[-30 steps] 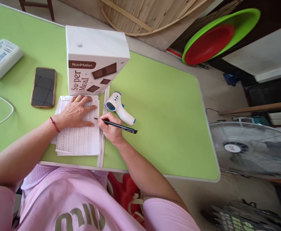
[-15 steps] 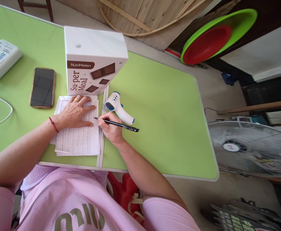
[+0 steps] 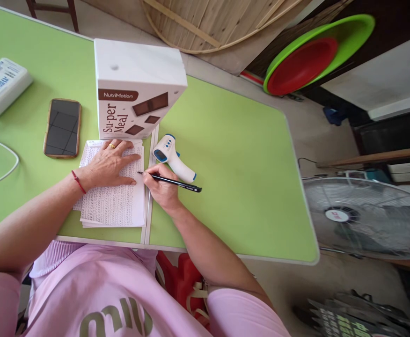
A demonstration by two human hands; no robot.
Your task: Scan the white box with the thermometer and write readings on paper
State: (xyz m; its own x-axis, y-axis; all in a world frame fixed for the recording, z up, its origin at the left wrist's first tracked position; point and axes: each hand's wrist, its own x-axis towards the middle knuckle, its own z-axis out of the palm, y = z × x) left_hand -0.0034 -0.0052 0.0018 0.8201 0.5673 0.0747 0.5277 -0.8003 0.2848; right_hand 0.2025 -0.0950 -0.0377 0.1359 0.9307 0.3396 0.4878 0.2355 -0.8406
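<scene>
Paper stack [image 3: 112,206] is lying near the tabletop's [image 3: 243,164] near edge. Left hand [image 3: 110,164] is pressing it flat, fingers spread; even weight should be steadying the sheets without covering the working row. Right hand [image 3: 163,188] is pinching a black pen [image 3: 182,183] between thumb and fingers; a light grip should be serving stroke control best. Left hand is covering some writing, itself too small for reading; right hand is concealing its own lower fingers. Whether the tip is touching paper, I cannot tell.

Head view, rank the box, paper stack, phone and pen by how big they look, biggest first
1. Box
2. Paper stack, partly covered by the left hand
3. Phone
4. Pen, longer than the phone but far thinner
</scene>
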